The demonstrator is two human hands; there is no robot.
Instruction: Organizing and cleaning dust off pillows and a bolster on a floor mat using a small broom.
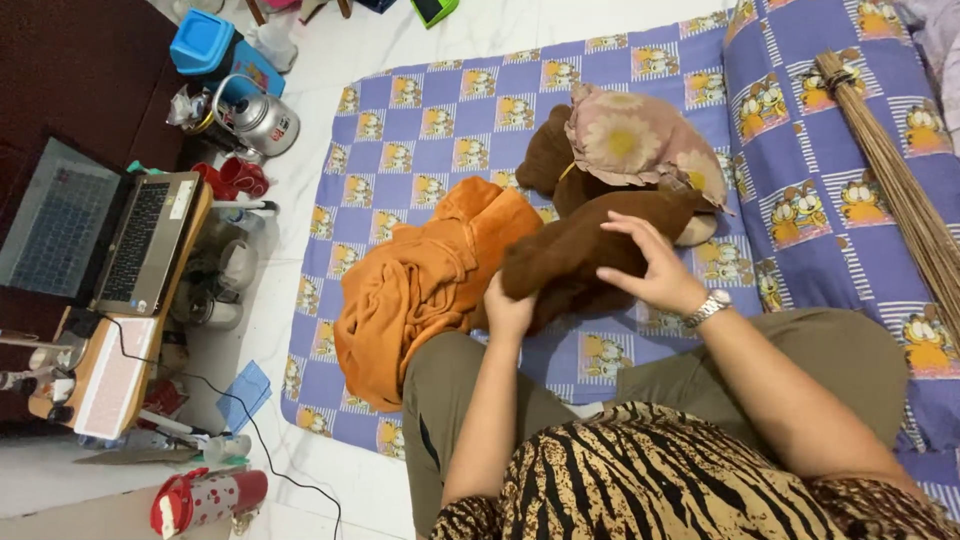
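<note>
1. Our orange blanket (420, 285) lies bunched on the checked mattress sheet (430, 130) by our knee — not folded as far as we can see.
2. Our left hand (508, 312) is curled shut on the lower edge of the brown plush bear (585, 250).
3. Our right hand (655, 262) rests on top of the bear, fingers spread flat — pressing, not gripping; the handling looks midway.
</note>
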